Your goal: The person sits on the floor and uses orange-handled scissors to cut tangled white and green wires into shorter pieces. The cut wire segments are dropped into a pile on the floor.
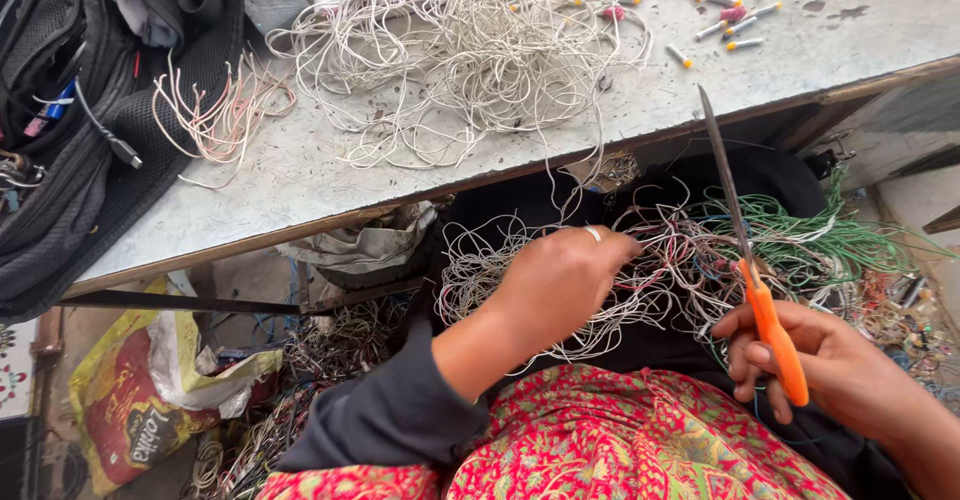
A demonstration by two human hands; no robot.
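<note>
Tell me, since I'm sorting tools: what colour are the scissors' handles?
Orange, on the scissors in the right hand; head view shows it.

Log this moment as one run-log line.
left hand: gripping tangled wires on lap | right hand: holding orange-handled scissors, blades closed, pointing up | table: white wire pile

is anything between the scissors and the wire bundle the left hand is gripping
Nothing solid. The right hand holds the orange-handled scissors blades-up beside the tangled wires on the lap, which the left hand grips. Only loose strands of that same tangle lie between blades and hand. The green wires sit off to the right.
</note>
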